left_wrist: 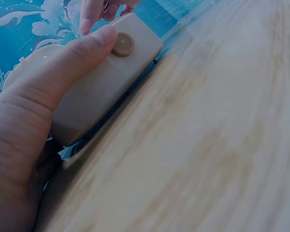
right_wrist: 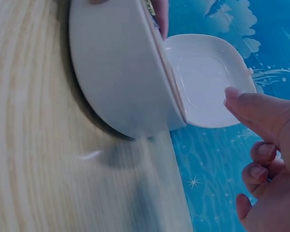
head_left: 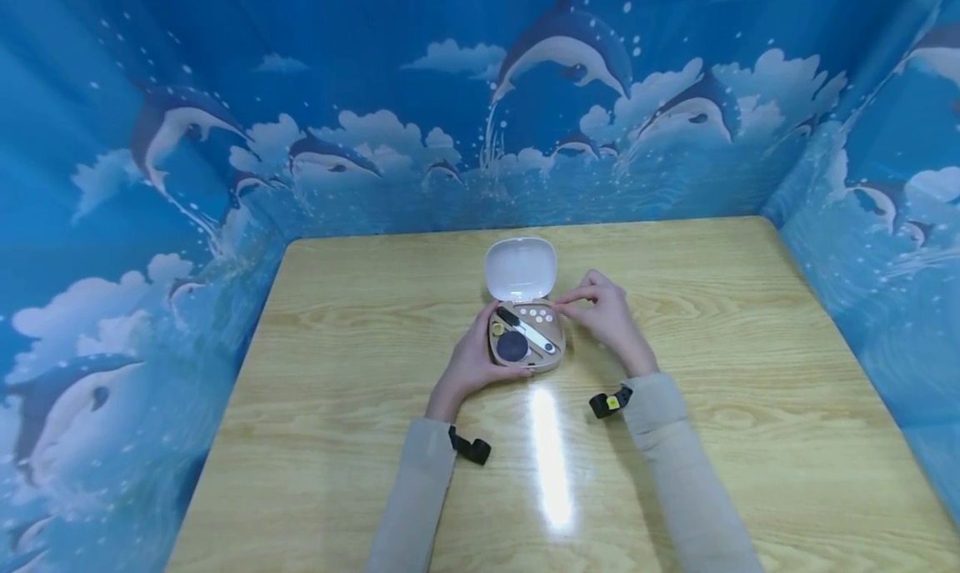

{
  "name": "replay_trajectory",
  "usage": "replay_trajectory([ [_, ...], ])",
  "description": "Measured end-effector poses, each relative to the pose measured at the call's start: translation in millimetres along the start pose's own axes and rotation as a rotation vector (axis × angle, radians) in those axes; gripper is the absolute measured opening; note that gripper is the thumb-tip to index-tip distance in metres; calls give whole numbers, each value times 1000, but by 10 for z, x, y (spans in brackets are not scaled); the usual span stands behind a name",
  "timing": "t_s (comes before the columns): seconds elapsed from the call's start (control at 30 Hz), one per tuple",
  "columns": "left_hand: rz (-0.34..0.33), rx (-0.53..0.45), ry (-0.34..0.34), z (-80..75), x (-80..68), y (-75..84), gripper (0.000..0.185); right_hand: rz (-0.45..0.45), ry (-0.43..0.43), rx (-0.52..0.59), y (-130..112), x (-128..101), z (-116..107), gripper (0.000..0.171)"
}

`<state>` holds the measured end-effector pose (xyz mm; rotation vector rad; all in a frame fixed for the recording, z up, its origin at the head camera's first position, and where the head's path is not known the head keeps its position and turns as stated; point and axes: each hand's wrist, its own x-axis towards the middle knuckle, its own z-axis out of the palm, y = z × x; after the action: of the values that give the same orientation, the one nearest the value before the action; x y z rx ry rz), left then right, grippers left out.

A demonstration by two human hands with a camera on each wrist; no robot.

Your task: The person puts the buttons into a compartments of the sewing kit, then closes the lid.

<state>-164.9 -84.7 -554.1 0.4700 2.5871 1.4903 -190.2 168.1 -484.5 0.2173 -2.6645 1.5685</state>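
1. Two hands work at a small case [head_left: 525,339] near the centre of the frame, on a wooden table [head_left: 750,373].
2. The left hand [head_left: 474,361] grips the case's left side, thumb along its front edge.
3. The right hand [head_left: 609,314] hovers at the case's upper right corner, forefinger and thumb pinched together; whether they hold anything cannot be told.
4. The case's white lid [head_left: 521,269] stands open behind it.

Just a light wood-grain surface [head_left: 360,323] with a shiny glare streak near the front, boxed in left, right and far by blue dolphin-and-cloud backdrop walls [head_left: 300,98].
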Motion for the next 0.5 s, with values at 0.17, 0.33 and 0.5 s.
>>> replay_trajectory([
  [0.17,2,-1,-2,2,-2,-6,133,14,29,26,-2,-27,-75,18],
  [0.33,-4,6,-1,7,-10,-6,132,25,47,36,-4,-68,-158,20],
  [0.5,-14,13,4,12,-12,-13,132,17,74,38,39,-102,-236,21],
])
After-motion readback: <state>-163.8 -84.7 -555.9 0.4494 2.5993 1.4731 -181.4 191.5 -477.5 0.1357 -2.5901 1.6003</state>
